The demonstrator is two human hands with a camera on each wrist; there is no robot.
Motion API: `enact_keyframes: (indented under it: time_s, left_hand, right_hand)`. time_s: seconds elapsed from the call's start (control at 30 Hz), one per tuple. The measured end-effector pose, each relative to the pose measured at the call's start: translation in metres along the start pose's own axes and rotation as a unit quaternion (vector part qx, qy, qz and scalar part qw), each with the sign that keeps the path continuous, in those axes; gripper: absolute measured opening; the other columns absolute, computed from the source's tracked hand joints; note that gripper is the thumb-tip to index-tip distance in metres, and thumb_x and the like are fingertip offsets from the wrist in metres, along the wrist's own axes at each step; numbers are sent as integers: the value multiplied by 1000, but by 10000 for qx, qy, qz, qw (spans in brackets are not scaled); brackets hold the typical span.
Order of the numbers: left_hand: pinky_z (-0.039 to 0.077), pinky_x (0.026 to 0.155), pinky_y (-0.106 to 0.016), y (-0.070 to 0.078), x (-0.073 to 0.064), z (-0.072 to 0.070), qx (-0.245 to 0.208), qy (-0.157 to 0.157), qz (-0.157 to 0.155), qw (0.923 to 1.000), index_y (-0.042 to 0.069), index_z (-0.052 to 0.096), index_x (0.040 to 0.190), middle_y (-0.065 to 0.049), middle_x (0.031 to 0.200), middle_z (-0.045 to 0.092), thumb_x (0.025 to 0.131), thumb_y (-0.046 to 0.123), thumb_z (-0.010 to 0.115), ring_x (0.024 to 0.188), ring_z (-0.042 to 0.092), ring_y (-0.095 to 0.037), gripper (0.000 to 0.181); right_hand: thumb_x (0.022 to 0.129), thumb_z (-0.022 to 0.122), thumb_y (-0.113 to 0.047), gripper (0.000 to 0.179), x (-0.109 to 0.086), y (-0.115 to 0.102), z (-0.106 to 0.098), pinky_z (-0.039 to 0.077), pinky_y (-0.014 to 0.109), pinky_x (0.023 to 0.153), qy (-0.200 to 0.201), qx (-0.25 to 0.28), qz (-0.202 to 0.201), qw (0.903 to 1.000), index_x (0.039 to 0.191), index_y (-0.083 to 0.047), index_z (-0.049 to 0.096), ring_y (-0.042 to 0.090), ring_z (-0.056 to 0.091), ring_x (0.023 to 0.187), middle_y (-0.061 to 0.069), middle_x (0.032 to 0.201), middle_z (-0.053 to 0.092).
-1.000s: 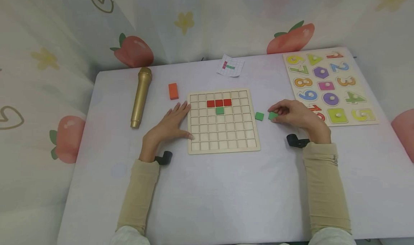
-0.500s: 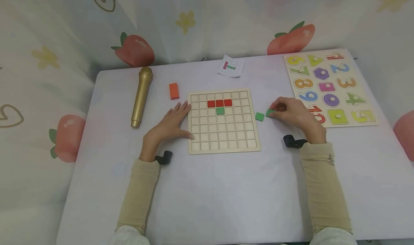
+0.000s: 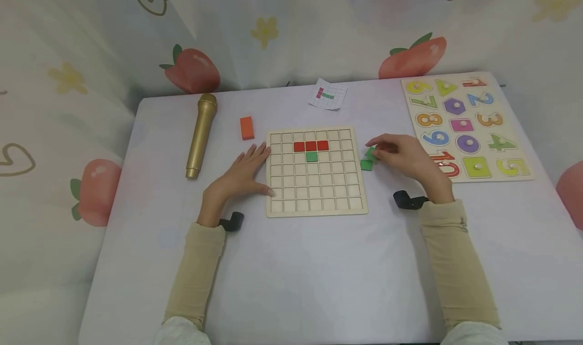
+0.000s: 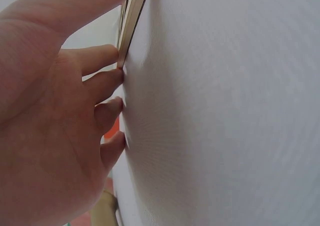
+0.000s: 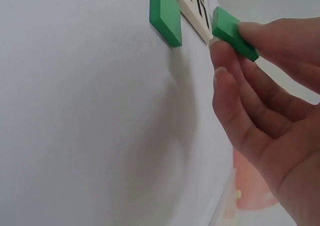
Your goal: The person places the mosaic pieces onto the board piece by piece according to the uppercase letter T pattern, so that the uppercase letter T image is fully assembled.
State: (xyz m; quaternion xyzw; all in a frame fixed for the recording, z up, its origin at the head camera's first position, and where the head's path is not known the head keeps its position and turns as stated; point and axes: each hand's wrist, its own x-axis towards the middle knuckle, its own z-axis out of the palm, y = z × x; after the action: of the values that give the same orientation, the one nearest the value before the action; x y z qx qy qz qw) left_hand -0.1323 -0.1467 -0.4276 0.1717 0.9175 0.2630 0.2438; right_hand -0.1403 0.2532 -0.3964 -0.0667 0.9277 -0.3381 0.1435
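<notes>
- Right hand (image 3: 407, 158) pinches a green tile (image 3: 371, 153) between thumb and fingertips (image 5: 227, 53); tile is off the counter (image 3: 319, 264), just right of the grid board (image 3: 316, 172) near its upper right corner.
- Held tile is square, so no real long axis; it sits tilted, one corner toward the board, flat face angled up.
- Second green tile (image 3: 366, 165) lies flat on the counter just below the held one, just beside the board's right edge, not touching it as far as I can tell.
- Left hand (image 3: 241, 175) rests flat against the board's left edge, fingers (image 4: 107, 81) straight and spread, holding nothing.
- Board: three red tiles (image 3: 311, 145) in a row in the second row, one green tile (image 3: 311, 156) under the middle one. All other cells open.
- Free counter between board and number puzzle (image 3: 466, 125) is narrow; wide bare area toward the near edge.
- Gold microphone (image 3: 200, 135) and orange block (image 3: 246, 128) left of the board, pattern card (image 3: 327, 94) behind it.
</notes>
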Motion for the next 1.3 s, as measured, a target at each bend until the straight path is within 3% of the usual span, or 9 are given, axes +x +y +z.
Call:
enact_keyframes:
  time_s: [0.13,0.43,0.67,0.83,1.3]
  left_hand:
    - [-4,132,-43,0,0,0,51,-1,5,10000,14,12,167,-2,175,1,79,40,89,161,-8,-22,120]
    - [-4,132,-43,-2,2,0,112,-5,16,9999,15,11,167,-2,175,1,79,41,89,162,-8,-22,120]
    - [-4,132,-43,-3,4,1,110,-13,11,9999,15,11,167,-2,175,1,79,41,89,162,-8,-23,120]
    - [-4,132,-43,-3,4,2,92,7,-50,9999,15,12,167,-1,175,1,78,42,89,162,-8,-22,120]
    - [-4,132,-43,-2,3,2,126,-11,-47,9999,15,11,167,-1,175,1,79,41,88,162,-8,-22,119]
  right_hand:
    - [102,61,-13,28,2,-3,4,50,43,96,19,59,-157,9999,128,-6,69,31,60,108,17,117,68]
    - [101,65,-16,26,9,-5,18,49,15,77,-61,378,-408,9984,124,-4,70,26,66,100,15,109,72]
    - [100,66,-13,26,9,-7,26,50,16,70,-205,721,-613,9953,124,-3,69,18,69,87,16,105,73]
    - [100,66,-11,28,11,-9,31,53,17,72,-396,976,-706,9919,126,1,66,16,72,83,18,105,74]
    - [100,64,-10,32,14,-19,40,52,13,83,-807,1305,-551,9866,130,-1,65,17,75,87,16,106,75]
